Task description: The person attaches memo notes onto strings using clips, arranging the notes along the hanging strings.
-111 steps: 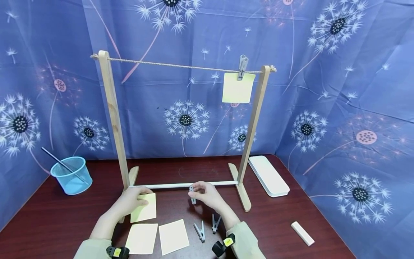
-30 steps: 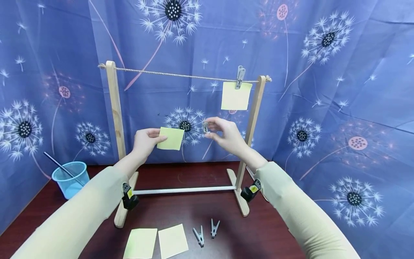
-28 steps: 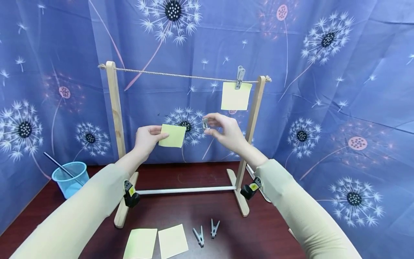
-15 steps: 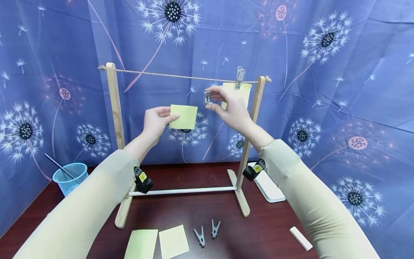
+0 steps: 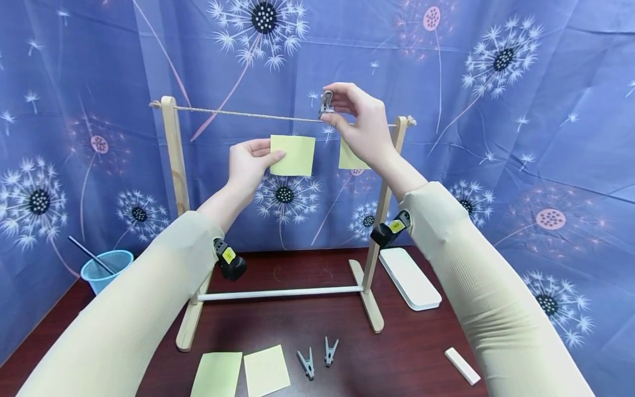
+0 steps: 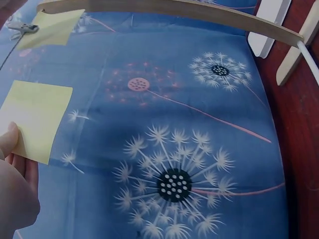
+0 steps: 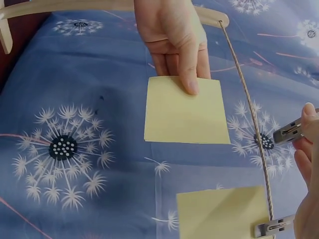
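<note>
Up nearer the rope (image 5: 233, 113) came the left grip (image 5: 249, 164), pinching a yellow note (image 5: 297, 156) by its left edge below it, plus the right grip (image 5: 366, 122) pinching a gray clip (image 5: 325, 103); note looked light and creasable, so edge-holding seemed smart.

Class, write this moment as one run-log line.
left hand: holds square yellow paper note; right hand: holds grey spring clip near beige twine; twine: clipped note; dark red table: two notes, two clips
</note>
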{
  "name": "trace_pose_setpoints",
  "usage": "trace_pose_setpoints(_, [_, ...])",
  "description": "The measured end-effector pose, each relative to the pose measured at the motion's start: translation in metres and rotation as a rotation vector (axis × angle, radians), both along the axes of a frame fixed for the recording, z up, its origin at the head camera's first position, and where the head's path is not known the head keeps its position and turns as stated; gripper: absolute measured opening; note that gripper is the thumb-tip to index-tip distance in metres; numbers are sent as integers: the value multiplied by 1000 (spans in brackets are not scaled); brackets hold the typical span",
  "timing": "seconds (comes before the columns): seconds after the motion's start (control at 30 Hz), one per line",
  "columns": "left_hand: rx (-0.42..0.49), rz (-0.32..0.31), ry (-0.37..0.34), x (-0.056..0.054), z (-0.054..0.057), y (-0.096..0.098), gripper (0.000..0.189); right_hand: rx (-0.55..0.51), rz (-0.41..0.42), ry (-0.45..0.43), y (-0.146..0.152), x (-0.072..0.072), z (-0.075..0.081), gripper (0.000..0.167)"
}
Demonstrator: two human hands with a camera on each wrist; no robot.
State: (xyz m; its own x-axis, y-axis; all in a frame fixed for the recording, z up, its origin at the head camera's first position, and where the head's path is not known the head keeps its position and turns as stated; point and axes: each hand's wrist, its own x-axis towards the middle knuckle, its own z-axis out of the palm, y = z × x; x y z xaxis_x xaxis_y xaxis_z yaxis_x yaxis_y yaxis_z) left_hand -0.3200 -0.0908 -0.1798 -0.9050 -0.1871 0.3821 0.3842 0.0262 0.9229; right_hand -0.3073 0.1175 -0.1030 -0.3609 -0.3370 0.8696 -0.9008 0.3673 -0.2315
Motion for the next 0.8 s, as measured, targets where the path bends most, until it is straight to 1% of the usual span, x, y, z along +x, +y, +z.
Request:
trace_pose_setpoints(0.17, [54, -28, 21, 2, 13, 9, 39, -5, -21, -51, -3, -2, 11, 37])
trace_pose_setpoints(0.3, [56, -38, 12, 8, 18, 18, 39, -39, -45, -119, -2, -6, 17, 37])
trace_pose_setpoints(0.4, [54, -36, 10, 9, 19, 22, 39, -57, -62, -159, -1, -9, 20, 37])
trace_pose_setpoints(0.47, [56, -27, 9, 8, 19, 24, 38, -68, -69, -176, 0, -11, 21, 36])
trace_pose_setpoints(0.67, [71, -29, 9, 1, 16, 31, 38, -99, -79, -201, -4, -15, 23, 31])
trace_pose_setpoints(0.8, [87, -35, -4, -3, 13, 37, 38, -90, -105, -197, -8, -16, 24, 29])
